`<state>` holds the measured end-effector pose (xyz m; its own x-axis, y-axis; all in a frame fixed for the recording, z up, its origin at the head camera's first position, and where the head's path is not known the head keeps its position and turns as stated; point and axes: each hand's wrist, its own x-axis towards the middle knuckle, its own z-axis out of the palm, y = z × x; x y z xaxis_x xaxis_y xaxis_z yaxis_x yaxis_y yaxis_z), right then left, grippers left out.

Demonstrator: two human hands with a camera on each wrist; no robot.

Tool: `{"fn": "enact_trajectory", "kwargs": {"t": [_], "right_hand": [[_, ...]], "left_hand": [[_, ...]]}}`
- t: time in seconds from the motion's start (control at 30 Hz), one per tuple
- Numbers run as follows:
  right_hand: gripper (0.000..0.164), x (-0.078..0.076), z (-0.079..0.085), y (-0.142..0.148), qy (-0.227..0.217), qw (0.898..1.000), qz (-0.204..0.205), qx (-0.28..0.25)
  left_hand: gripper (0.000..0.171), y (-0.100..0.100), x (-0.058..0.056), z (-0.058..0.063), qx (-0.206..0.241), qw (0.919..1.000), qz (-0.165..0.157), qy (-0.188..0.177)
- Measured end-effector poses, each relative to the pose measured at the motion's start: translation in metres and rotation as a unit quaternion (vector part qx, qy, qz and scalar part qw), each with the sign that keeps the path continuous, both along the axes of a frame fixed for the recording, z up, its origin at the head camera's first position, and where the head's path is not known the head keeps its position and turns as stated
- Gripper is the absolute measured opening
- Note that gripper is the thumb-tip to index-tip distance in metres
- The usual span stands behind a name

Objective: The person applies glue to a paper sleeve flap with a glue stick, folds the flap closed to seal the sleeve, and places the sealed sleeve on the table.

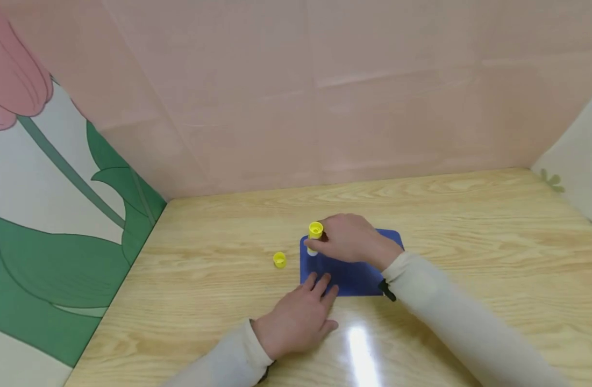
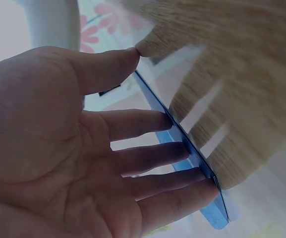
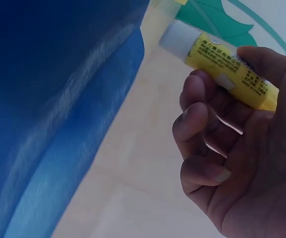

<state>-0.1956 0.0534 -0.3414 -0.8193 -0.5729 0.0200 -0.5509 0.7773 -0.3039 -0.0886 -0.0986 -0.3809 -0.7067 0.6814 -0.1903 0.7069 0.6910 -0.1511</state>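
Observation:
My right hand (image 1: 349, 236) pinches a yellow glue stick (image 3: 229, 69) between thumb and fingers, its white end pointing down at the blue sheet (image 1: 349, 277). In the head view the glue stick is over the sheet's left part, near the far edge. Pale streaks cross the blue surface in the right wrist view. My left hand (image 1: 298, 320) rests with fingers extended and spread, the fingertips (image 2: 180, 148) at the sheet's near left edge. To the left of the sheet, the yellow cap (image 1: 279, 260) sits on the table.
The wood-grain table (image 1: 218, 301) reflects a bright strip of light near its front. A pinkish cloth wall (image 1: 296, 97) rises behind it, with a flower-patterned panel (image 1: 58, 263) along the left side and a pale panel (image 1: 581, 156) at the right.

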Motion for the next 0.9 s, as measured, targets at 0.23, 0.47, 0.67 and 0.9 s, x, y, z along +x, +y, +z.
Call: {"fn": "enact_trajectory", "kwargs": {"t": [0.23,0.47,0.67,0.9], "right_hand": [[0.042,-0.008,-0.01,-0.02,0.008,1.0,0.006,0.02],[0.041,-0.012,-0.021,-0.028,-0.018,0.998,-0.024,0.046],[0.041,-0.015,-0.025,-0.027,-0.025,0.998,-0.029,0.052],[0.041,-0.016,-0.025,-0.025,-0.022,0.998,-0.028,0.054]], "left_hand": [[0.059,-0.002,0.001,-0.001,0.004,0.9999,-0.008,0.015],[0.059,-0.001,-0.001,-0.001,0.01,0.9998,-0.009,0.013],[0.059,0.001,-0.001,-0.001,0.013,0.9999,0.002,-0.011],[0.059,0.002,-0.001,-0.001,0.0,0.9998,0.013,-0.017]]}}
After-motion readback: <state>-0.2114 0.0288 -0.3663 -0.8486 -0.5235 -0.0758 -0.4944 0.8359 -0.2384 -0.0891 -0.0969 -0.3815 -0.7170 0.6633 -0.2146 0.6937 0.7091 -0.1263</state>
